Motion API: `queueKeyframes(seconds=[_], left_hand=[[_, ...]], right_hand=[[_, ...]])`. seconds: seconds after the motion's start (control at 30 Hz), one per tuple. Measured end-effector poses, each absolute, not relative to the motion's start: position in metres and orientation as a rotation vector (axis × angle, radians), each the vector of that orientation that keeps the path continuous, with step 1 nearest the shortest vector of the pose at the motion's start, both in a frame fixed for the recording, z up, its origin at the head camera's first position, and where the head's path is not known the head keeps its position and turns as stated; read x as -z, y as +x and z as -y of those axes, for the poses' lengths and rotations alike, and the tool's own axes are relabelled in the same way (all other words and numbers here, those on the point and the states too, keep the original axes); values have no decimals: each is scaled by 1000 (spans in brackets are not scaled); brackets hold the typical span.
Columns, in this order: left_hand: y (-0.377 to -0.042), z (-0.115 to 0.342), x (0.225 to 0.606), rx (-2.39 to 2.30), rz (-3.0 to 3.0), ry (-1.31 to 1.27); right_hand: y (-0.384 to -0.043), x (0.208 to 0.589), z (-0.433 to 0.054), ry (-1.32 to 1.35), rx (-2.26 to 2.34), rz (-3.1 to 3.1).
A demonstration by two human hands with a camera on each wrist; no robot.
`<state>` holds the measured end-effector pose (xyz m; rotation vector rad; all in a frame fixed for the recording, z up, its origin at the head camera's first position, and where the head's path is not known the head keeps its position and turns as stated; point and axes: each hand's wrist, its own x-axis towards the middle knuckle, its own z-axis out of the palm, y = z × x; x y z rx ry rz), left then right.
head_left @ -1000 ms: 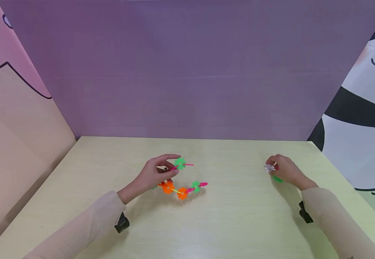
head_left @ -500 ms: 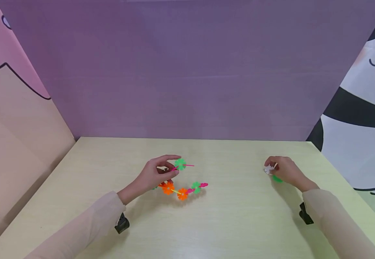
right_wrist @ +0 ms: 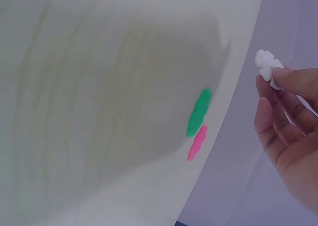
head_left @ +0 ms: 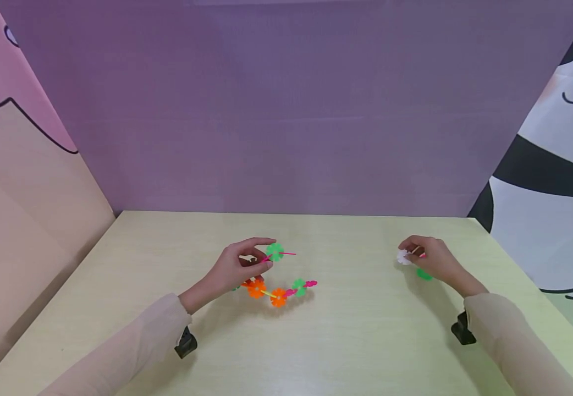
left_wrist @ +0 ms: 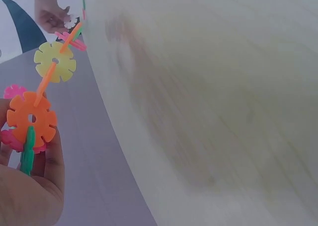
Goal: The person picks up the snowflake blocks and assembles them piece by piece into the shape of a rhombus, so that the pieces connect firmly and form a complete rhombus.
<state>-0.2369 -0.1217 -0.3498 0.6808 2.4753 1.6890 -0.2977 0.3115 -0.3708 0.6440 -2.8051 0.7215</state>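
Observation:
My left hand holds a chain of interlocking plastic flower discs in the air. A green disc shows at its fingertips, and orange discs hang below with pink, yellow and green ones. The left wrist view shows an orange disc by the palm and a yellow disc further along. Over at the right, my right hand pinches a single white flower disc between thumb and fingers, above the table. Beneath that hand lie a green disc and a pink disc.
The pale wooden table stretches under both hands. A purple backdrop rises behind its far edge. Printed panels stand at either side, the right one with a panda. A black wrist camera is strapped below the left sleeve.
My right hand has shifted slightly left with the white disc, and more of the green disc beneath it shows. The left hand and its chain have stayed almost still.

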Motion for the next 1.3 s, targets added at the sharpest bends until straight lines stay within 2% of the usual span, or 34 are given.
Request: queueKeyframes(seconds=[0.2, 0.67, 1.03, 1.3], left_hand=[[-223, 119, 330, -1686, -2464, 690], [-223, 118, 330, -1690, -2451, 689], [-240, 119, 353, -1715, -2428, 684], [-241, 120, 355, -1705, -2433, 703]], right_hand=[[-291, 370, -297, 681, -833, 2759], [-276, 371, -247, 814, -1083, 2744], [-265, 364, -200, 942, -1293, 2640], [-263, 358, -174, 946, -1391, 2612]])
